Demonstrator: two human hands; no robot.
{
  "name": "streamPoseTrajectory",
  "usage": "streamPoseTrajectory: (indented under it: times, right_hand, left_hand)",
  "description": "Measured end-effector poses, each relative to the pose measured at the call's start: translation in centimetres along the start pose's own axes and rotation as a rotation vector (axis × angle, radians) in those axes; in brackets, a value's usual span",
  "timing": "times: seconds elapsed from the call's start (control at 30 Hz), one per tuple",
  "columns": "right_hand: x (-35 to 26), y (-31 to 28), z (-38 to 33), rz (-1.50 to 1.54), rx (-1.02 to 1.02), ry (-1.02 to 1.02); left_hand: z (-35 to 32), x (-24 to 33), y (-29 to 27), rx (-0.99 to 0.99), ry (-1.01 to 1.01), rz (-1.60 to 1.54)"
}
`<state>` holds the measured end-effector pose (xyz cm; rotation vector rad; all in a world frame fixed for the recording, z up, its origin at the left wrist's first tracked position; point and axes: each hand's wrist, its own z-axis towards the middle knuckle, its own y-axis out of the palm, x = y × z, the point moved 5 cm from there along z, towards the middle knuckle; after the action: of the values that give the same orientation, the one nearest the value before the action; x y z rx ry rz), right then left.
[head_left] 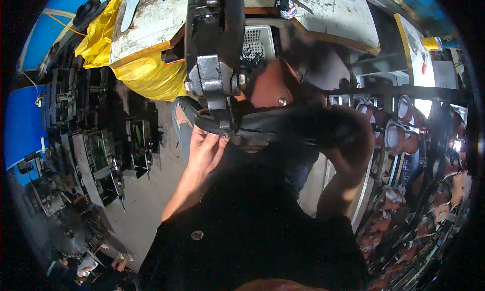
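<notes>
From my end of the feed, the left hand (204, 152) has its fingertips pinched on the left end of a long dark piece (275, 123), right under the machine head (209, 68). Right hand's (351, 131) at the other end, too shadowy to tell if it's gripping tbh.

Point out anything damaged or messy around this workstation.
The jeans have a ragged hole at the left knee, so they look damaged, though that may be their style. The white bench on the left is scuffed and darkly stained, and the yellow sheet hangs crumpled by its edge, which looks untidy.
</notes>
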<state>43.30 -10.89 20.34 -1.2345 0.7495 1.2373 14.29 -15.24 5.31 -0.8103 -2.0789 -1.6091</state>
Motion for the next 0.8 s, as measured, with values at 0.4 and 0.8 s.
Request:
streamPoseTrajectory:
  times: [0.4,0.8]
  right_hand:
    - [0.7,0.1,-0.2,0.072,0.12,0.046]
    - [0.4,0.0,0.6,-0.045,0.033,-0.042]
  left_hand:
    - [0.2,-0.2,0.6,-0.005,0.027,-0.021]
    - [0.0,0.0,0.4,0.012,0.015,-0.018]
